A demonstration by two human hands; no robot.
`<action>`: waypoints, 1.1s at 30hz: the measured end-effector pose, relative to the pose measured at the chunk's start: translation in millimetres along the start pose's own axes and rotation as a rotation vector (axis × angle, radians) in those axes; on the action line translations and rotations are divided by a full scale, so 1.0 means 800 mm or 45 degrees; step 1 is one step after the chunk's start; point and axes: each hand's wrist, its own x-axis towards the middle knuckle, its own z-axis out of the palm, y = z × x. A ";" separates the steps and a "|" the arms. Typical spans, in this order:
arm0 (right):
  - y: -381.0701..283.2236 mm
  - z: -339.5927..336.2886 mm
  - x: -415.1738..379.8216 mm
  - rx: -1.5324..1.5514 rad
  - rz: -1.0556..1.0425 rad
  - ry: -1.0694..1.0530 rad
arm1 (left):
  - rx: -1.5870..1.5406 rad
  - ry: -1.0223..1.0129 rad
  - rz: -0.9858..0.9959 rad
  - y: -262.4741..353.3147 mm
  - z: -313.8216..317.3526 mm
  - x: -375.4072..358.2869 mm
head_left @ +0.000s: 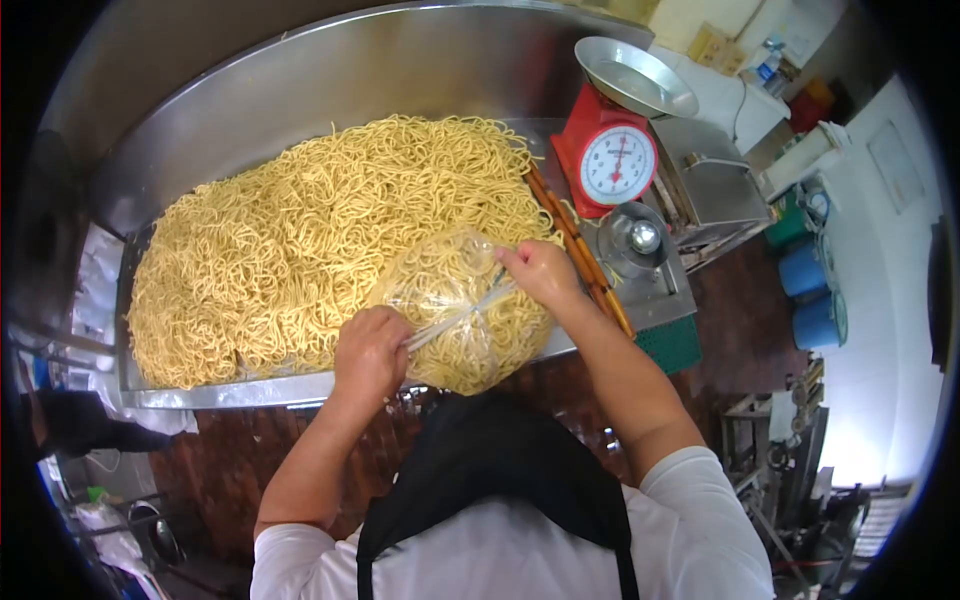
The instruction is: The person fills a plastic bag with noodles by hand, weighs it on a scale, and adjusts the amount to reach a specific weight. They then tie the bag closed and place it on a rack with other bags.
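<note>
Both hands work at the neck of a clear plastic bag [462, 318] packed with yellow noodles, held over the near edge of a steel table [300, 75]. At the bag's lower left the left hand [368, 352] is closed in a fist around the gathered plastic, while the right hand [540, 270], at the bag's upper right, pinches the other end of the twisted strip between thumb and fingertips, so that the strip runs taut between the two fists across the face of the bag. Bare forearms lead back to white short sleeves and a black apron [495, 470] (only the chest and straps show at the bottom of the view).

Behind the bag, and touching it, a broad loose heap of noodles [320, 230] covers most of the table's tray, whose raised back wall curves round the far side. Just beside the heap on the right lie long wooden sticks [580, 250], angled along the table's edge. Past them stands a red dial scale [605, 160] with a metal pan [635, 75] on top, and near its foot sits a small round steel lid [640, 238]. A boxy steel machine [705, 180] stands next to the scale. Further right, on the floor below, are blue drums [812, 295]. Dark red tiles [230, 470] show under the table.
</note>
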 end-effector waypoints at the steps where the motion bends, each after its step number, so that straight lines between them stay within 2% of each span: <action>1: -0.002 -0.002 -0.001 -0.027 0.007 -0.018 | -0.020 0.005 -0.001 -0.002 0.000 -0.002; 3: -0.005 -0.005 -0.013 -0.052 0.021 -0.028 | -0.044 0.005 0.007 -0.005 -0.005 -0.003; 5: -0.006 -0.012 -0.028 -0.037 -0.030 0.012 | -0.220 -0.182 -0.091 -0.005 -0.012 0.005; 6: 0.000 -0.015 -0.037 -0.045 -0.032 0.031 | -0.224 -0.174 -0.073 -0.006 -0.008 0.010; 8: 0.015 -0.019 -0.062 0.150 -0.019 -0.148 | -1.177 -0.246 -0.640 -0.001 0.003 0.018; 9: 0.017 -0.021 -0.077 0.143 -0.020 -0.142 | -1.490 -0.306 -0.878 0.004 0.006 0.032; 10: 0.006 -0.031 -0.093 0.325 -0.025 -0.375 | -1.495 -0.308 -0.870 0.018 0.017 0.049; 11: -0.007 -0.044 -0.103 0.508 -0.030 -0.605 | -1.706 -0.155 -0.805 0.035 0.029 0.066; 12: -0.024 -0.055 -0.107 0.506 -0.027 -0.593 | -1.911 -0.003 -0.733 0.044 0.037 0.076; 13: -0.046 -0.064 -0.111 0.442 -0.318 -0.450 | -1.916 -0.018 -0.722 0.042 0.050 0.077; 14: -0.062 -0.069 -0.114 0.370 -0.601 -0.300 | -1.436 -0.117 -0.604 0.038 0.070 0.078; 15: -0.072 -0.072 -0.110 0.365 -0.591 -0.277 | -0.957 -0.200 -0.468 0.036 0.088 0.081; 16: -0.082 -0.075 -0.102 0.204 -0.742 -0.031 | -0.962 -0.217 -0.444 0.037 0.096 0.082; 17: -0.086 -0.076 -0.098 0.036 -0.882 0.215 | -0.890 -0.165 -0.243 0.037 0.101 0.080; 18: -0.086 -0.072 -0.098 0.030 -0.864 0.237 | -0.816 -0.112 -0.046 0.033 0.107 0.080; 19: -0.083 -0.065 -0.097 0.110 -0.718 0.179 | -0.810 -0.079 0.148 0.028 0.113 0.083; 20: -0.078 -0.059 -0.096 0.190 -0.577 0.119 | -0.815 -0.092 0.162 0.026 0.116 0.080; 22: -0.065 -0.048 -0.095 0.195 -0.551 0.099 | -0.992 -0.267 -0.189 0.025 0.119 0.071; 24: -0.056 -0.032 -0.091 0.199 -0.536 0.062 | -0.988 -0.230 -0.246 0.025 0.121 0.072; 26: -0.058 -0.017 -0.087 0.414 -0.550 0.141 | -0.978 -0.184 -0.314 0.032 0.110 0.074; 28: -0.056 -0.016 -0.082 0.362 -0.561 0.121 | -0.671 -0.157 -0.161 0.038 0.094 0.076; 30: -0.059 -0.018 -0.078 0.322 -0.578 0.096 | -0.569 -0.068 -0.132 0.041 0.094 0.076; 32: -0.064 -0.025 -0.078 -0.093 -0.331 0.003 | -0.461 0.012 -0.105 0.039 0.095 0.070; 33: -0.047 -0.015 -0.069 -0.185 -0.321 -0.007 | -0.366 0.070 0.100 0.036 0.097 0.067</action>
